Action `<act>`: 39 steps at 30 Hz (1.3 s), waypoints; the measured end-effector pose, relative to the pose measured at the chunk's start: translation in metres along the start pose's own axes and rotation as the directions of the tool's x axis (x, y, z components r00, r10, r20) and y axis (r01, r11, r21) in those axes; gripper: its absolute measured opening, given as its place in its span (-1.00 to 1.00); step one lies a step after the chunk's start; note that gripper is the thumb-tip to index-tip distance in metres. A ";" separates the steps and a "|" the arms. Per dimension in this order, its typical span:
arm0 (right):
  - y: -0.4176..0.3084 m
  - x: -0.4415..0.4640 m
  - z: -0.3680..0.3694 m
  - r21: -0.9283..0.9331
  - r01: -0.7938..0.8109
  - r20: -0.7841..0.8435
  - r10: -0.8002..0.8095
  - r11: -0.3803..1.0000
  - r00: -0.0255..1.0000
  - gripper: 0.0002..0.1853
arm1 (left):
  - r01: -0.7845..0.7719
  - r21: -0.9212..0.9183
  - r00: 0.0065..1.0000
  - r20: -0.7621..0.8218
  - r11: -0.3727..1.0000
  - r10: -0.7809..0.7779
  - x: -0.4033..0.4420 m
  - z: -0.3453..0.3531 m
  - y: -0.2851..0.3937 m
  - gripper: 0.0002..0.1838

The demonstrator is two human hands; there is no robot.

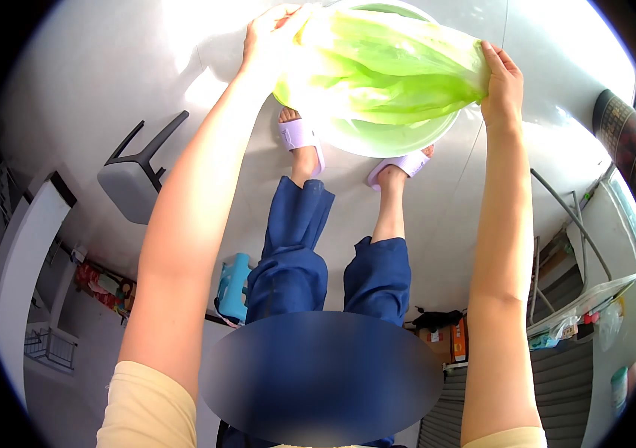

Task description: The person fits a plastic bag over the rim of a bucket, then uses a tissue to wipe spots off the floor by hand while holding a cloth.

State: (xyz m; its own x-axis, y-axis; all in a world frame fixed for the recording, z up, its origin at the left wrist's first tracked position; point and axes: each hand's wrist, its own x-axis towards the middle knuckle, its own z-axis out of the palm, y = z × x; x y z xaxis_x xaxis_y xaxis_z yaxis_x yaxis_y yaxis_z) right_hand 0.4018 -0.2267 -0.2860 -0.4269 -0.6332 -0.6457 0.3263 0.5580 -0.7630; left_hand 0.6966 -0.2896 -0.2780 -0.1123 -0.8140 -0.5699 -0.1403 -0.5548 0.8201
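A sheer lime-green cloth [392, 71] is stretched sideways between my two hands at the top of the head view. My left hand [269, 33] grips its left end, with bright glare washing out part of that area. At the opposite end, my right hand [504, 86] pinches the edge between thumb and fingers. Below the cloth, a pale round basin [396, 142] stands on the floor in front of my feet. The cloth covers most of the basin's opening, so its contents are hard to make out.
My feet wear lilac slippers [299, 136] close to the basin. A grey chair [127, 190] with dark legs is on the left, and a teal plastic object [233, 291] lies beside my leg. Metal-framed shelving [583, 306] is at right. Sunlight glares on the tiled floor [437, 198].
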 end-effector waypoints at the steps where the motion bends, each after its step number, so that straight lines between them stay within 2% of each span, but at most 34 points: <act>1: 0.001 0.006 0.001 0.000 0.000 0.001 0.000 1.000 1.000 -0.77 | -0.004 0.069 0.999 -0.047 0.998 0.007 0.005 0.002 -0.001 -0.80; 3: -0.003 0.014 0.004 0.010 0.005 0.007 -0.006 1.000 1.000 -0.77 | -0.003 0.137 0.995 -0.094 0.991 0.016 0.015 0.008 0.001 -0.80; 5: -0.005 0.019 0.009 0.013 -0.011 -0.011 0.011 1.000 1.000 -0.77 | 0.002 0.009 0.993 -0.116 1.000 -0.001 0.024 0.012 0.000 -0.82; 10: 0.002 0.034 0.014 -0.018 -0.104 -0.062 0.103 0.994 0.993 -0.76 | 0.028 -0.029 0.991 -0.132 0.999 -0.031 0.042 0.010 -0.016 -0.82; 12: 0.008 0.039 0.012 -0.193 -0.211 -0.070 0.201 0.958 0.977 -0.75 | 0.059 -0.066 0.989 -0.131 0.996 -0.067 0.037 0.011 -0.010 -0.84; 13: 0.012 0.040 0.006 -0.194 -0.212 -0.069 0.202 0.958 0.977 -0.75 | 0.148 0.174 0.983 -0.136 0.973 -0.125 0.030 0.010 -0.008 -0.81; 14: 0.017 0.038 0.002 -0.313 -0.213 -0.030 0.214 0.926 0.976 -0.75 | 0.228 0.403 0.971 -0.156 0.886 -0.179 0.026 0.008 -0.004 -0.78; 15: 0.022 0.038 -0.001 -0.428 -0.205 0.008 0.230 0.880 0.973 -0.74 | 0.229 0.401 0.971 -0.157 0.887 -0.180 0.026 0.003 -0.006 -0.78; 17: 0.032 0.027 -0.012 -0.394 -0.203 0.012 0.226 0.896 0.974 -0.75 | 0.221 0.497 0.973 -0.176 0.839 -0.153 0.024 -0.012 -0.022 -0.75; 18: 0.037 0.021 -0.020 -0.356 -0.190 0.012 0.207 0.915 0.978 -0.76 | 0.220 0.495 0.973 -0.175 0.840 -0.151 0.021 -0.022 -0.035 -0.75; 20: 0.042 0.005 -0.030 -0.317 -0.175 0.011 0.188 0.932 0.982 -0.77 | 0.236 0.352 0.967 -0.172 0.906 -0.186 0.013 -0.041 -0.062 -0.75; 24: 0.049 -0.037 -0.038 -0.339 -0.108 0.003 0.116 0.934 0.993 -0.78 | 0.208 0.266 0.975 -0.137 0.941 -0.177 -0.029 -0.046 -0.060 -0.77; 26: 0.052 -0.052 -0.039 -0.338 -0.107 -0.027 0.104 0.935 0.994 -0.83 | 0.267 0.100 0.957 -0.144 0.959 -0.251 -0.049 -0.040 -0.055 -0.77; 27: 0.055 -0.056 -0.042 -0.340 -0.110 -0.028 0.107 0.934 0.994 -0.83 | 0.270 0.099 0.956 -0.144 0.958 -0.255 -0.057 -0.039 -0.060 -0.77; 29: 0.062 -0.065 -0.048 -0.260 -0.251 -0.105 0.231 0.932 0.967 -0.83 | 0.293 -0.011 0.947 -0.132 0.956 -0.292 -0.071 -0.040 -0.070 -0.76; 30: 0.061 -0.069 -0.050 -0.255 -0.324 -0.085 0.313 0.911 0.946 -0.84 | 0.335 -0.050 0.933 -0.121 0.941 -0.339 -0.078 -0.037 -0.070 -0.79; 31: 0.060 -0.074 -0.051 -0.255 -0.324 -0.085 0.313 0.911 0.946 -0.84 | 0.335 -0.050 0.933 -0.121 0.941 -0.339 -0.082 -0.038 -0.073 -0.79; 33: 0.065 -0.083 -0.051 0.105 -0.358 -0.012 0.361 0.928 0.933 -0.87 | 0.379 -0.147 0.917 -0.077 0.914 -0.392 -0.093 -0.038 -0.083 -0.80; 34: 0.070 -0.085 -0.052 0.234 -0.365 -0.012 0.378 0.901 0.926 -0.85 | 0.426 -0.127 0.899 -0.054 0.896 -0.435 -0.097 -0.039 -0.087 -0.83; 35: 0.077 -0.085 -0.056 0.235 -0.364 -0.012 0.377 0.901 0.926 -0.85 | 0.425 -0.127 0.899 -0.054 0.896 -0.434 -0.102 -0.038 -0.088 -0.83; 37: 0.094 -0.082 -0.066 0.533 -0.440 0.065 0.483 0.723 0.873 -0.83 | 0.522 -0.279 0.829 -0.055 0.806 -0.556 -0.109 -0.033 -0.089 -0.83; 39: 0.115 -0.077 -0.077 0.583 -0.438 0.095 0.478 0.685 0.873 -0.84 | 0.515 -0.337 0.832 -0.022 0.788 -0.554 -0.117 -0.032 -0.094 -0.81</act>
State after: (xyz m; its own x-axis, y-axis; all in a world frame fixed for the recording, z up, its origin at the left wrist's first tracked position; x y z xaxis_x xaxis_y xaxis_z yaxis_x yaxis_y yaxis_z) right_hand 0.4071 -0.0727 -0.3219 -0.1370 -0.3373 -0.9314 0.9017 0.3468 -0.2583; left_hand 0.7543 -0.1482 -0.2865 0.0058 -0.3742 -0.9273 0.1631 -0.9146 0.3700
